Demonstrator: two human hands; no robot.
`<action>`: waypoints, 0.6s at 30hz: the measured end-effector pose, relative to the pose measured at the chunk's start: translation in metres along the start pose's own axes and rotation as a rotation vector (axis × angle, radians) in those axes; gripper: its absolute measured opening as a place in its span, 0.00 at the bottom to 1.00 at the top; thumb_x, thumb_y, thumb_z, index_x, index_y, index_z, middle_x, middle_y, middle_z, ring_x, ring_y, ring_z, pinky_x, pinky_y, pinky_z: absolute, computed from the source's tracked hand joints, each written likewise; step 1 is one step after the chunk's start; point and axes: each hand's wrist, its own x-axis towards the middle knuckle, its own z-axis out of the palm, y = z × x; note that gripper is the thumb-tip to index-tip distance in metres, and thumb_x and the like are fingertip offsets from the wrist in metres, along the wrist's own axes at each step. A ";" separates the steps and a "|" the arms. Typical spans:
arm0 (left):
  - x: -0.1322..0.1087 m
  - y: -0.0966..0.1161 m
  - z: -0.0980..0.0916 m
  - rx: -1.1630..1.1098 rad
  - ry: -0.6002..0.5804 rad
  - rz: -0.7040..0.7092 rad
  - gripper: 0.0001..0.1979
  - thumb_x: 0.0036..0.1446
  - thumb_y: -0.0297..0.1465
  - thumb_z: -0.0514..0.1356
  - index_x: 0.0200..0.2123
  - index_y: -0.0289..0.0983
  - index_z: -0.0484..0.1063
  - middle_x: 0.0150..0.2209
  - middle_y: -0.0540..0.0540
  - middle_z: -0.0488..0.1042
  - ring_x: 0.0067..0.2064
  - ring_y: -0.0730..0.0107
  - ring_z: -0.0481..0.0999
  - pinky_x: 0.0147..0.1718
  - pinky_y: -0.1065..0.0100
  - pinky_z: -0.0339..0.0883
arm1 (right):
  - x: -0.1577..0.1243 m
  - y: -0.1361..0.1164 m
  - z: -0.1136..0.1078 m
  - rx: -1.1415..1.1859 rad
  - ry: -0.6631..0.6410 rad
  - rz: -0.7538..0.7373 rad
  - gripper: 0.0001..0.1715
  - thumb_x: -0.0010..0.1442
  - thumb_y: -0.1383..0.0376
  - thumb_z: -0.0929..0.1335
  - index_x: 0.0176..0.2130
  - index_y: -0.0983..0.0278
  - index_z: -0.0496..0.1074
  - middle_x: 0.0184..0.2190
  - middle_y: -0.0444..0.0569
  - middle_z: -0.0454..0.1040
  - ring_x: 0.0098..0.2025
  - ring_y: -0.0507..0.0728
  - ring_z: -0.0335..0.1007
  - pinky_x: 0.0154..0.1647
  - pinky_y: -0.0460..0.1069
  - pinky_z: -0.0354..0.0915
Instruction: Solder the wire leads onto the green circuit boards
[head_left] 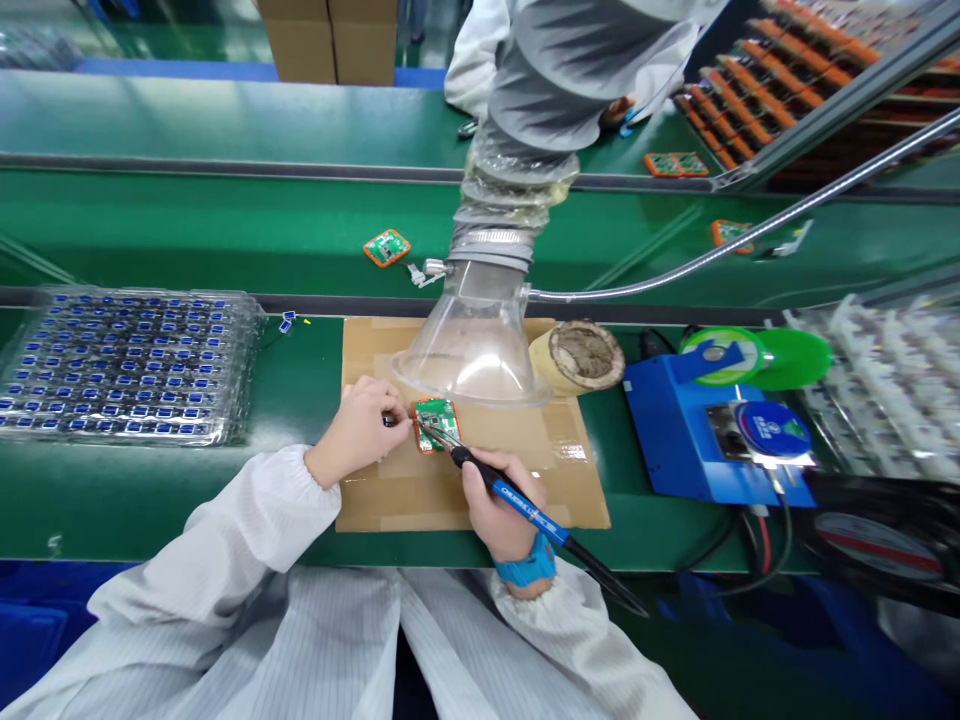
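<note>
At my far left, a clear tray (pixel 127 365) of small blue parts sits on the green bench. 1 loose blue piece (pixel 286 322) lies just beside its right corner.

Next comes my left hand (pixel 358 430), resting on the sheet of cardboard (pixel 390 495). Its thumb and forefinger are pinched shut on a small blue part (pixel 390 421), which they hold against the left edge of the board (pixel 439 410). The board is small and green with an orange rim. It lies flat on the cardboard, touching my left fingertips, just in front of the clear funnel (pixel 472 345) that hangs over the cardboard from a hose.

My right hand (pixel 496 510) lies below and to the right of the board. Its fingers are wrapped tight around the soldering iron (pixel 525 505), gripped like a pen. The iron's metal tip slants up and left onto the board and meets it near its left side, close to the pinched part. My right fingers sit near the board without touching it.

Further right stand a tan roll (pixel 581 355), a blue box (pixel 675 430) and a green spool (pixel 757 355).

Beyond, on the belt, lies 1 more board (pixel 387 247).
</note>
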 end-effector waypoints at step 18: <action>0.000 0.000 0.000 0.014 0.004 0.004 0.09 0.53 0.26 0.64 0.21 0.38 0.74 0.32 0.51 0.78 0.42 0.64 0.70 0.47 0.59 0.57 | -0.003 0.005 0.000 0.057 0.037 0.019 0.02 0.61 0.65 0.72 0.37 0.61 0.76 0.32 0.47 0.81 0.33 0.56 0.80 0.34 0.49 0.75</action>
